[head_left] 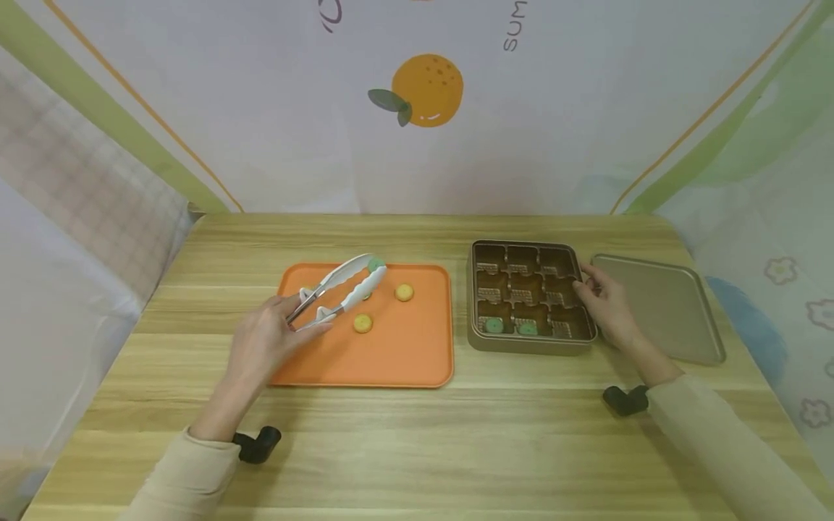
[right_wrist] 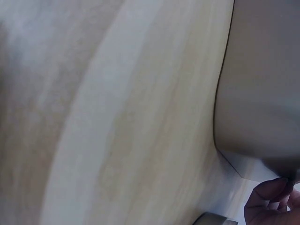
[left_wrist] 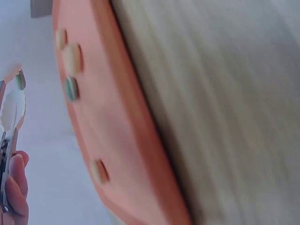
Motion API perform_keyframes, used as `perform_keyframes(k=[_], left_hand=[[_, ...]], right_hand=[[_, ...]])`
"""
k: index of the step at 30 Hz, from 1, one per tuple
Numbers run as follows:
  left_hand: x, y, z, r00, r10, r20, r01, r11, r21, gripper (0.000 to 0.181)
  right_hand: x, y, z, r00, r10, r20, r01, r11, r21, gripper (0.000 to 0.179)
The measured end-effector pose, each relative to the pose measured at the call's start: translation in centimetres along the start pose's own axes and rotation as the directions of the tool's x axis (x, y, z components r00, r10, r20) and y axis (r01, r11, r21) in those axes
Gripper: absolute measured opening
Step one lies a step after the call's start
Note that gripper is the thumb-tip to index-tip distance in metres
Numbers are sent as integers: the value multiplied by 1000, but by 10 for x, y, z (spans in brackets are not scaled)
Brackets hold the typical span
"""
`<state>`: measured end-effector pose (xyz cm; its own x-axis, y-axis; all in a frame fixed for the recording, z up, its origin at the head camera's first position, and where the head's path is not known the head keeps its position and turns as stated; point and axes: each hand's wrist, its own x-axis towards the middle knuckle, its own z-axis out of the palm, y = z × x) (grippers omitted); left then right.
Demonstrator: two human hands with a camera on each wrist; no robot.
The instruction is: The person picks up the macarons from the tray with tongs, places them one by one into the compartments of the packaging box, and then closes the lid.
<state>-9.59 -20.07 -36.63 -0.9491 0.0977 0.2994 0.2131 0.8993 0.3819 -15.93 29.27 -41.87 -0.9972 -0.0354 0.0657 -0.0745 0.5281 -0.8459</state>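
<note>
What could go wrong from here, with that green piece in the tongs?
The green piece sits only at the tips of the tongs, so a slackened left hand might drop it onto the orange tray.
Bare tabletop separates tray and box; a slip there could land it on the wood.
The right hand touches the box's side, so a nudge might shift the compartments.

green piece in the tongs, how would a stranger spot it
On the wooden table, find the orange tray. In the head view, white-tipped tongs near its far edge hold a round green piece. Among the pieces, only it is gripped.
</note>
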Motion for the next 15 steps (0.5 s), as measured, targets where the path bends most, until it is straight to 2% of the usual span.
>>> perform_keyframes(k=[5,11,15], left_hand=[[5,20,5,996,85,-6,-85,996,-13,41],[12,52,14,993,100,66,-95,993,-75,39],[17,73,24,985,153,82,-143,983,-117,38]], right_hand=[[0,-1,0,1000,-6,5,6,1000,1,50],[1,0,0,1000,-4,2,4,1000,3,48],[1,0,0,1000,8,4,-8,1000,4,49]])
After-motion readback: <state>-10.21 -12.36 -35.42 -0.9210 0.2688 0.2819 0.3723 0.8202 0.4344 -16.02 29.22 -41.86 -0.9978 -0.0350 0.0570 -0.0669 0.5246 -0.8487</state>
